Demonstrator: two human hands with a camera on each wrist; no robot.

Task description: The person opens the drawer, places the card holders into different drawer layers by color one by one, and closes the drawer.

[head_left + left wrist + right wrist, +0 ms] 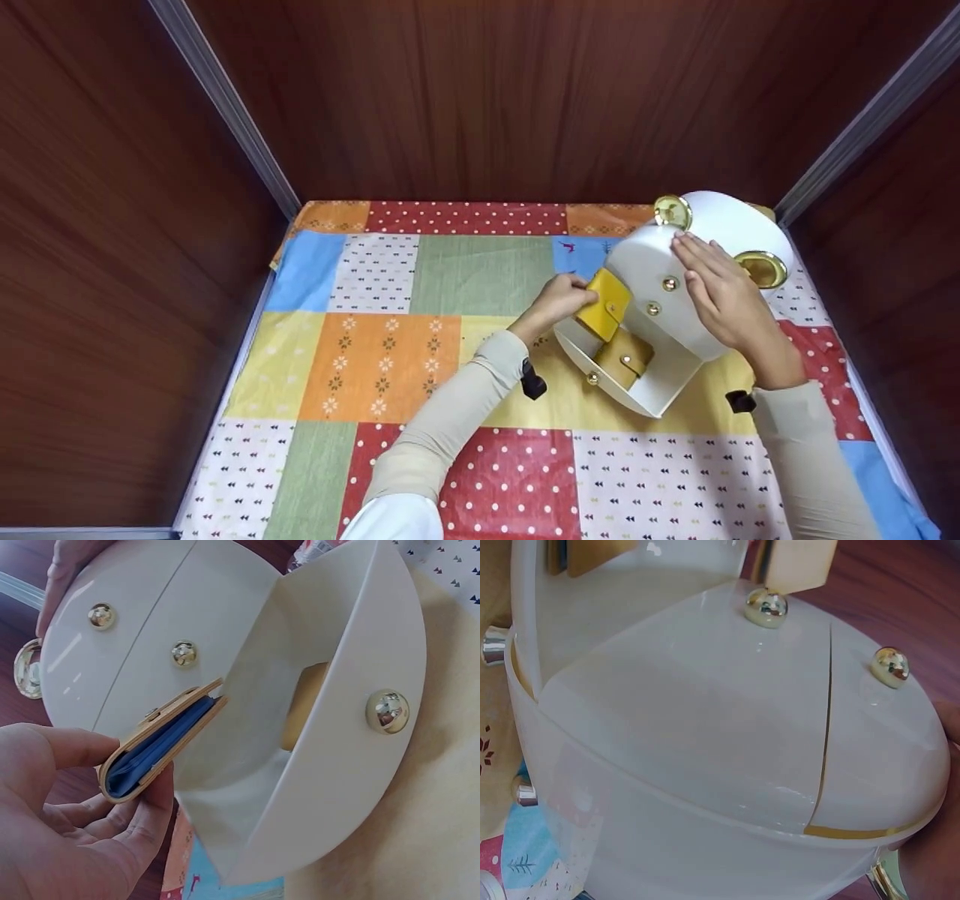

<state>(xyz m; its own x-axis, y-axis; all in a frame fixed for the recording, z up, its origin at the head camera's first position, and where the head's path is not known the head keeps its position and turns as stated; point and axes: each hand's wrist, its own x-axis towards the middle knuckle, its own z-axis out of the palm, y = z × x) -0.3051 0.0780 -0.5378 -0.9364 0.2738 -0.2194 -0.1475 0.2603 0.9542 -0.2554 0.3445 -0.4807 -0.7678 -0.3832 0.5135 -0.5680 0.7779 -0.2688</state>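
Note:
A white rounded cabinet (664,251) with small gold knobs has its end drawer (679,375) pulled out. My left hand (562,304) pinches a yellow snap wallet (604,306) between thumb and fingers, over the drawer. In the left wrist view this wallet (161,739) is edge-on and shows a blue lining. Inside the drawer lies a second wallet, mustard-brown (624,358) with a snap strap; the drawer front partly hides it in the left wrist view. My right hand (724,300) rests on the cabinet with fingers straight, and only its edge shows in the right wrist view.
Two gold round fittings (761,268) project from the cabinet's far end. Under everything lies a patchwork tablecloth (390,367). Dark wood-grain panels (480,97) with grey metal corner strips (232,105) enclose the table at the back and both sides.

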